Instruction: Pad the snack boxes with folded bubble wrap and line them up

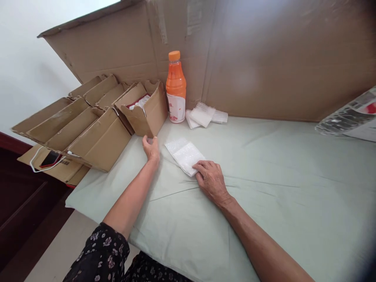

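1. Cardboard backdrop (pixel 264 58) — stands behind the pale green sheet (pixel 279 188).
2. Open cardboard boxes (pixel 88 121) — ranked at left, just beside an orange bottle (pixel 176 88).
3. Right hand (pixel 212 181), fingers together, flat on the near corner of a bubble-wrap pouch (pixel 184 155) lying mid-sheet.
4. Left hand (pixel 151 147), fingers loosely curled, rests on the sheet just beside the nearest box.
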`<state>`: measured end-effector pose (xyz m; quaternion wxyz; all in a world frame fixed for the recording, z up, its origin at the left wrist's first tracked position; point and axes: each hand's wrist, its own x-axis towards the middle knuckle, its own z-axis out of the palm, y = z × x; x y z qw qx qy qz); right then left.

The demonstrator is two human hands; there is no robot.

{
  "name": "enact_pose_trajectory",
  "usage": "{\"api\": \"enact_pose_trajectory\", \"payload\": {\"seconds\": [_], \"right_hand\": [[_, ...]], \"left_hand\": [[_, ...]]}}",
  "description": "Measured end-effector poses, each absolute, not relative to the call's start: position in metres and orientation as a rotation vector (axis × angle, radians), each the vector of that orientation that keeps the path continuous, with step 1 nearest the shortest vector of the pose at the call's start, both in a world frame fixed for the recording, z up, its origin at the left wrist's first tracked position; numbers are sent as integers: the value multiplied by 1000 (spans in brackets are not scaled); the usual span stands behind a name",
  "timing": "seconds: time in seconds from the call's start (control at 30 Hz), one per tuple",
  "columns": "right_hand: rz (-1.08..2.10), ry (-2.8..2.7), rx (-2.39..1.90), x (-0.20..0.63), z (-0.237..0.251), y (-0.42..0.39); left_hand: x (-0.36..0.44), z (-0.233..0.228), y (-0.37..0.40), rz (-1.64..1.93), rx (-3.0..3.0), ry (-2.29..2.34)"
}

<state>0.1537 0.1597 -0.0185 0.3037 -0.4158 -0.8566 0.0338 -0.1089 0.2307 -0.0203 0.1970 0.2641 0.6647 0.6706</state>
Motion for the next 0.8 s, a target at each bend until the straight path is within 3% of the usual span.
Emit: {"api": "enact_pose_trajectory", "payload": {"seconds": [0.27, 0.47, 0.8], "right_hand": [[133, -2299, -1132, 153, -18, 159], [-49, -2258, -1246, 182, -2, 177], [170, -2241, -1611, 198, -9, 166]], "left_hand": [[-57, -27, 160, 1718, 1097, 1738], [-47, -26, 150, 1498, 1555, 1801], [-54, -21, 142, 1373, 1707, 1835]]}}
